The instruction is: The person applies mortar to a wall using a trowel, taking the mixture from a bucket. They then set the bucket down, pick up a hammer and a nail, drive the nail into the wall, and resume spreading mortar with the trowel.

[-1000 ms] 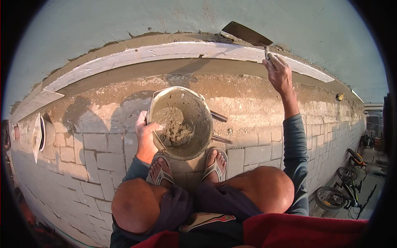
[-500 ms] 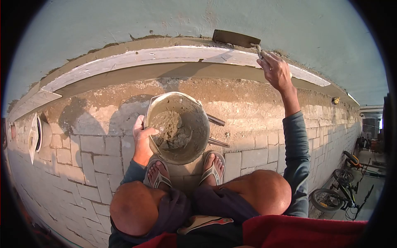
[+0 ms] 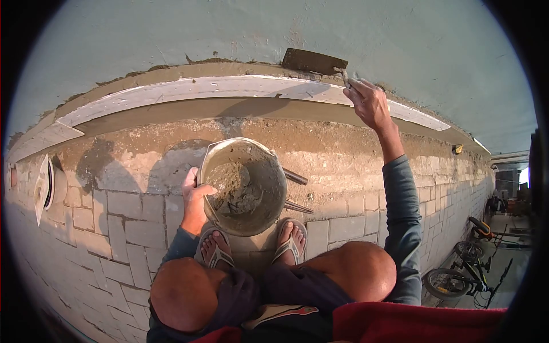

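My left hand is closed on the left rim of a bucket, thumb over the edge. Wet grey mortar lies inside it. My right hand grips the handle of a trowel, its fingers wrapped round so the grip is mostly hidden. The trowel's mortar-smeared blade is against the foot of the green wall, along the mortar strip behind a long white board. That board runs along the wall base.
Two dark bar ends stick out right of the bucket. My sandalled feet are close below it. A whitish container stands far left on the paving. A bicycle is at far right; a small yellow object lies near the wall.
The trowel and right hand have shifted slightly left along the wall. The whole view has shifted a little. My left hand still holds the bucket rim.
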`<state>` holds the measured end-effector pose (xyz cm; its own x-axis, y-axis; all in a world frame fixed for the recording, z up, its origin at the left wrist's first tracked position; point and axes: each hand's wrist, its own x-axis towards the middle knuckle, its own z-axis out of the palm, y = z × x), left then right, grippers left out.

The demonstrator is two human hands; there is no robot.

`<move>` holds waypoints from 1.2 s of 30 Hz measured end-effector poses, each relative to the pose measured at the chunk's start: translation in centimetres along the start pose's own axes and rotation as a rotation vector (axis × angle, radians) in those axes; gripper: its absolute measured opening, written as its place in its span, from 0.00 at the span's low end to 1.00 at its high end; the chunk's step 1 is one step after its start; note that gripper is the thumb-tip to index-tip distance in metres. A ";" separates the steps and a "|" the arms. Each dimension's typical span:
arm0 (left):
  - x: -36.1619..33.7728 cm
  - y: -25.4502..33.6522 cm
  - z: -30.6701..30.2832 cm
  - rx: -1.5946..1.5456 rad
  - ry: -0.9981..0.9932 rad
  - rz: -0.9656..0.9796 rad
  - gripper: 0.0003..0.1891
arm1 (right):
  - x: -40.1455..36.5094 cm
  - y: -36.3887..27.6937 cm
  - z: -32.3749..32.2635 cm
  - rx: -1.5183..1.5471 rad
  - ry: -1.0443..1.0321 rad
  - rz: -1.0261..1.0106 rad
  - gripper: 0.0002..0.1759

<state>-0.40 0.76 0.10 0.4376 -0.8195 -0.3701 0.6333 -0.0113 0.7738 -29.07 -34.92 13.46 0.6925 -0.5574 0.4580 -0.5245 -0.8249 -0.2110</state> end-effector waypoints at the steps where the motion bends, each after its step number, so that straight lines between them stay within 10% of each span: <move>1: -0.1 0.3 0.4 0.001 0.002 -0.003 0.20 | 0.3 -0.2 0.2 0.047 0.031 0.018 0.15; 36: 1.1 -1.1 -1.8 0.110 0.020 0.062 0.15 | 3.3 -9.3 3.6 0.145 0.005 -0.094 0.16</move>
<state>0.57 0.90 -2.07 0.4873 -0.8090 -0.3287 0.5311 -0.0242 0.8470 -20.15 -29.46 13.86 0.7326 -0.4771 0.4854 -0.3801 -0.8784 -0.2897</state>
